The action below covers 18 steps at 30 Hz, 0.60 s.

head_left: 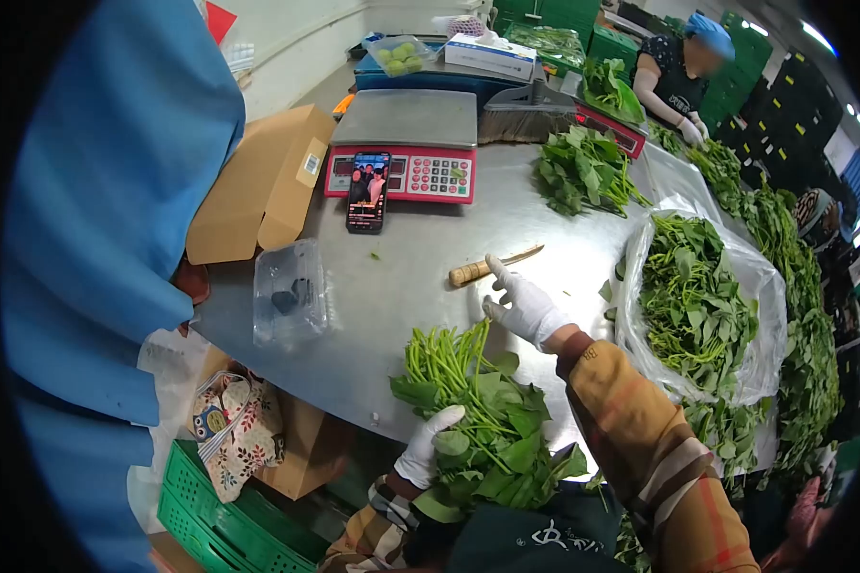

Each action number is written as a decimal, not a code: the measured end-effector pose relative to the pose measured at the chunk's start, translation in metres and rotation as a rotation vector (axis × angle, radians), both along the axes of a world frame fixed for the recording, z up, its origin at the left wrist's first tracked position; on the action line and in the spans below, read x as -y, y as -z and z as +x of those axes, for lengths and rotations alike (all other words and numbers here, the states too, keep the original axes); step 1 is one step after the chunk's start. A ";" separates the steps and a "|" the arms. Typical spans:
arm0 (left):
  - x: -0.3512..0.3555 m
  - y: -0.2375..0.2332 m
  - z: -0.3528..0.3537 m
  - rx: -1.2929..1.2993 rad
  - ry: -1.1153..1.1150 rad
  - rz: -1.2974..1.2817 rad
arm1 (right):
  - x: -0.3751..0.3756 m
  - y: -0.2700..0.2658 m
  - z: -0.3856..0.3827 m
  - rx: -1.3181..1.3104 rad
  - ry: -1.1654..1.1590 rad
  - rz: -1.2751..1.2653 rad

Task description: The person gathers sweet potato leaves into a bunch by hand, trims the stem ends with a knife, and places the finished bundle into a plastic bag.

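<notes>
My left hand (434,445), in a white glove, is closed around a bunch of leafy greens (492,411) at the table's near edge, the cut stems pointing up and away. Most of its fingers are hidden beneath the leaves. My right hand (527,304), also gloved, reaches over the metal table with index finger and thumb spread. That index fingertip overlaps a knife (470,274) with a wooden handle, where handle meets blade. To the right, a clear plastic bag (769,329) holds more greens (693,296).
A scale (406,119) with a phone (367,196) leaning on it stands at the back. Left are a cardboard box (258,181) and a clear plastic tub (290,296). Loose greens (588,172) lie behind the knife, near a brush (526,119). A co-worker (683,81) handles greens farther back.
</notes>
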<state>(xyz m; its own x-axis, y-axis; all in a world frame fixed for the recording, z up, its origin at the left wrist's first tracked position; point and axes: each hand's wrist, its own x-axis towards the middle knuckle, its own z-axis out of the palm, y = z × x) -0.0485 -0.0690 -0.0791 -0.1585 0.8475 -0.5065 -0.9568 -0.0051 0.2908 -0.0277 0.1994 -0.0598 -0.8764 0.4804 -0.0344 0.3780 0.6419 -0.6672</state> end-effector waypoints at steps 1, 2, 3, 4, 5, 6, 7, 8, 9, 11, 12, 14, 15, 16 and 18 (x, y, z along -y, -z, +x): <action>0.000 0.000 -0.002 0.018 0.013 0.015 | -0.001 0.000 -0.006 0.029 -0.005 -0.032; 0.001 0.001 -0.004 0.037 0.027 0.030 | -0.002 0.000 -0.012 0.057 -0.009 -0.064; 0.002 0.002 -0.005 0.054 0.042 0.043 | -0.002 0.001 -0.016 0.085 -0.012 -0.097; 0.002 0.004 -0.005 0.045 0.040 0.034 | -0.002 0.002 -0.019 0.089 0.017 -0.135; 0.002 0.008 -0.004 0.035 0.038 0.024 | -0.001 0.003 -0.022 0.093 0.047 -0.173; 0.002 0.012 -0.004 0.024 0.036 0.014 | -0.001 0.006 -0.023 0.067 0.061 -0.189; 0.002 0.018 -0.004 0.014 0.041 0.012 | -0.001 0.011 -0.023 0.040 0.074 -0.204; 0.002 0.025 -0.004 0.003 0.046 0.009 | -0.002 0.016 -0.023 -0.017 0.071 -0.197; 0.003 0.028 -0.003 -0.010 0.050 0.007 | -0.004 0.020 -0.022 -0.026 0.078 -0.173; 0.003 0.016 -0.004 -0.065 0.038 -0.018 | -0.001 0.011 -0.023 0.007 0.105 -0.107; 0.002 0.010 -0.004 -0.092 0.032 -0.030 | -0.001 0.005 -0.022 0.048 0.125 -0.064; 0.001 0.007 -0.003 -0.090 0.022 -0.012 | -0.002 -0.005 -0.023 0.123 0.117 -0.014; 0.000 0.005 -0.001 -0.089 0.018 0.000 | -0.004 -0.011 -0.023 0.161 0.114 0.013; -0.001 0.005 0.000 -0.079 0.021 0.001 | -0.003 -0.019 -0.023 0.159 0.086 -0.004; -0.001 0.005 -0.001 -0.062 0.028 0.001 | 0.000 -0.033 -0.026 0.151 0.031 -0.039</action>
